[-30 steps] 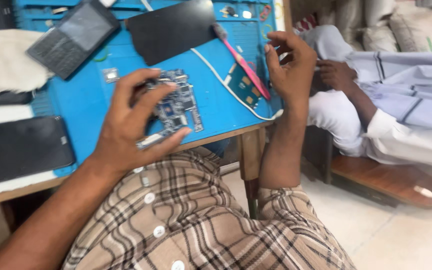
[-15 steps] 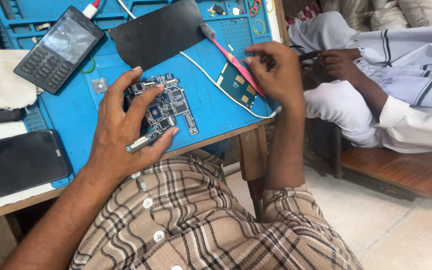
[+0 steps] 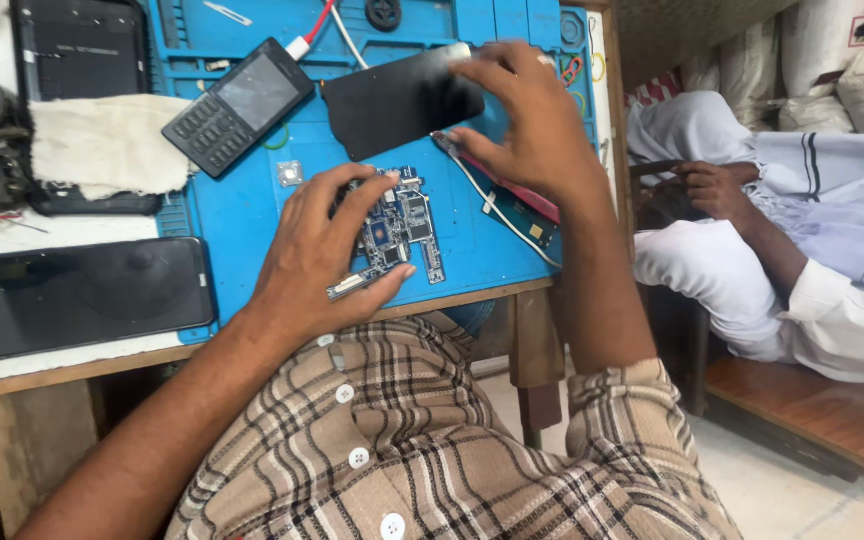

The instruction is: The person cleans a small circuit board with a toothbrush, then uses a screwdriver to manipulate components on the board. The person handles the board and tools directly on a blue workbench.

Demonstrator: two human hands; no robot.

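Note:
My left hand [image 3: 327, 250] presses down on a blue circuit board [image 3: 399, 228] that lies on a blue work mat [image 3: 242, 200]; fingers grip its edges. My right hand [image 3: 527, 120] hovers over the mat farther back, fingertips touching the edge of a flat black panel [image 3: 392, 100] and close to a pink-handled tool [image 3: 512, 185]. Whether the right hand grips anything cannot be told. A small green board [image 3: 532, 225] with a white wire lies near the mat's right edge.
A black keypad phone [image 3: 237, 105] lies on the mat at the back, a dark smartphone [image 3: 77, 295] at the front left, a white cloth [image 3: 102, 145] beside it. Another person in white sits on the right [image 3: 802, 250]. The table's wooden edge [image 3: 252, 340] runs close to my lap.
My right hand has moved left from the table's right edge to the black panel. The left hand stays on the circuit board. The camera has tilted closer to the table.

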